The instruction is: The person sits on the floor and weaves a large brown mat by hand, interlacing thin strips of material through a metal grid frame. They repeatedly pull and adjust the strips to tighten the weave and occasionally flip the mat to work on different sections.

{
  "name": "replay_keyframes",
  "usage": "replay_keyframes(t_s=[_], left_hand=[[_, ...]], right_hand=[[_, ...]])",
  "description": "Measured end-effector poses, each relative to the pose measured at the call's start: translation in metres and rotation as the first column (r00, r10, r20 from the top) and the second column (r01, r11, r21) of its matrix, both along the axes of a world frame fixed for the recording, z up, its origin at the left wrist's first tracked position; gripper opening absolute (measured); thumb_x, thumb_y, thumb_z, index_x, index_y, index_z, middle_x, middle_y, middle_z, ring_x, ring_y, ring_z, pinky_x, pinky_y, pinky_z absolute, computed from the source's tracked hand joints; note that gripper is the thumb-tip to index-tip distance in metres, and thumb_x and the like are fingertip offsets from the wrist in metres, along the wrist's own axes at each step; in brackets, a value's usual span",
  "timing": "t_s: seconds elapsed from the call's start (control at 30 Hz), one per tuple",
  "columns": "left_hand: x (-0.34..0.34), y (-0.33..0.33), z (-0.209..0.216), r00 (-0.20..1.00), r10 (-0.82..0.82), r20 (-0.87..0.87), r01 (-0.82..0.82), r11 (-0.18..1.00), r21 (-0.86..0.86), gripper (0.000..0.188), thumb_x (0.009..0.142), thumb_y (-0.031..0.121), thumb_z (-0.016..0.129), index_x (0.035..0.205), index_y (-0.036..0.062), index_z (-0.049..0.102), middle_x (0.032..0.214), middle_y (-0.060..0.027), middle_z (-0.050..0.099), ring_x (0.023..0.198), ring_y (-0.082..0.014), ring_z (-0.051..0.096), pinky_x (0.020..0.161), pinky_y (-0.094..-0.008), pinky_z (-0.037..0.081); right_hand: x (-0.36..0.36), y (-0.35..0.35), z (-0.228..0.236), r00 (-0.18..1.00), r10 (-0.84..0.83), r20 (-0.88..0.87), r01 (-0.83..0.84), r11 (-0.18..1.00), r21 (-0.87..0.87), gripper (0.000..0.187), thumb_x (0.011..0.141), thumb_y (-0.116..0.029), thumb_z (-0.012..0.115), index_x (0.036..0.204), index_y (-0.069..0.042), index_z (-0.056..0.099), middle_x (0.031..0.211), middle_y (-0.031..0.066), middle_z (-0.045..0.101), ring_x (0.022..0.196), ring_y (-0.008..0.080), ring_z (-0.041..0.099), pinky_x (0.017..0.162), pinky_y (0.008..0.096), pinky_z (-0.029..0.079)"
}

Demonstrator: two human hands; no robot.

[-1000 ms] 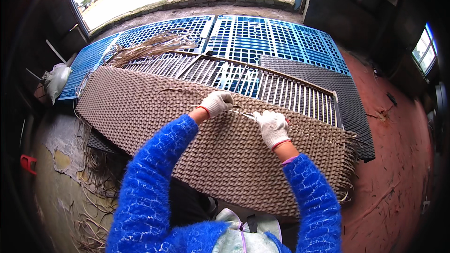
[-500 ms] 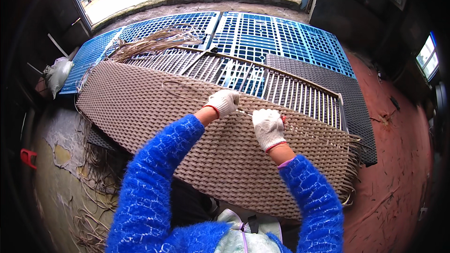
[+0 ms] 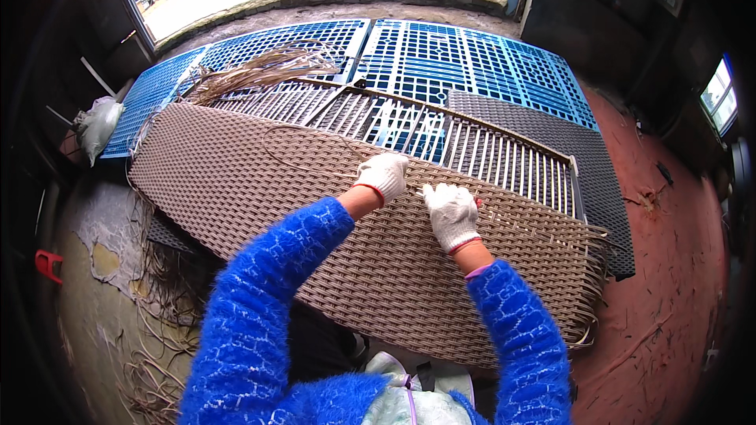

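Brown woven panel (image 3: 260, 189) over blue grid pallets (image 3: 441, 55) — both gloved hands (image 3: 383, 176) (image 3: 450, 212) pressed flat, fingers curled.

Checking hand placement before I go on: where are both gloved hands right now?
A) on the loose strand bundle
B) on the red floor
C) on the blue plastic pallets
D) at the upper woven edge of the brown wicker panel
D: the left hand and right hand rest side by side on the brown wicker panel, where the weave meets the bare ribs.

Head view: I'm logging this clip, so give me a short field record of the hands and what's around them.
Left hand: white glove, on the woven panel's upper edge
Right hand: white glove, fingers pressed on the weave
Woven panel: brown wicker, partly woven, bare ribs beyond
Loose strands: bundle at far left
Blue pallets: underneath
Floor: reddish
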State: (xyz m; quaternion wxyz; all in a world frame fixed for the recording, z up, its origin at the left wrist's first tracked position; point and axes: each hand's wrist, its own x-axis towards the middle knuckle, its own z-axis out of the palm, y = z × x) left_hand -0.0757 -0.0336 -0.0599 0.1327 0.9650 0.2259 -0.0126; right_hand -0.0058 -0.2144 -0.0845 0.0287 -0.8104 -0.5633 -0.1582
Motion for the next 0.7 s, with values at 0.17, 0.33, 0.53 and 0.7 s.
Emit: replay_keyframes(t_s=[0.17,0.33,0.53,0.7], left_hand=[[0.003,0.004,0.002,0.997,-0.073,-0.035,0.073,0.997,0.015,0.018,0.089,0.009,0.063,0.104,0.0074,0.072,0.098,-0.0215,0.073,0.094,-0.0366,0.073,0.076,-0.0469,0.059],[0.003,0.008,-0.010,0.990,-0.141,-0.029,0.143,0.985,0.093,0.013,0.089,0.009,0.064,0.098,0.0061,0.072,0.094,-0.0194,0.073,0.091,-0.0367,0.073,0.076,-0.0465,0.059],[0.005,0.013,-0.035,0.999,0.046,-0.020,-0.046,0.999,-0.011,0.008,0.088,0.018,0.072,0.089,0.0097,0.073,0.092,-0.0137,0.074,0.086,-0.0334,0.072,0.077,-0.0427,0.058],[0.005,0.015,-0.040,0.993,0.106,-0.060,-0.107,0.994,-0.016,0.010,0.088,0.019,0.074,0.093,0.0109,0.073,0.095,-0.0136,0.074,0.088,-0.0336,0.072,0.079,-0.0422,0.058]], right_hand=[[-0.001,0.000,0.002,1.000,-0.006,-0.002,0.006,1.000,0.009,0.014,0.092,-0.015,0.055,0.100,-0.010,0.066,0.086,0.0086,0.069,0.083,0.0259,0.070,0.073,0.0396,0.053],[-0.001,-0.001,0.004,1.000,-0.009,0.011,0.010,1.000,-0.029,0.023,0.092,-0.014,0.056,0.113,-0.012,0.067,0.086,0.0084,0.068,0.083,0.0250,0.069,0.073,0.0380,0.053],[-0.001,-0.001,0.002,1.000,-0.002,0.012,0.003,0.999,-0.050,0.028,0.093,-0.014,0.055,0.118,-0.013,0.067,0.087,0.0082,0.068,0.083,0.0242,0.069,0.074,0.0379,0.053],[0.009,-0.001,0.010,0.998,0.059,-0.033,-0.060,0.998,-0.022,0.016,0.094,-0.015,0.054,0.100,-0.014,0.069,0.089,0.0081,0.069,0.083,0.0263,0.069,0.075,0.0393,0.053]])
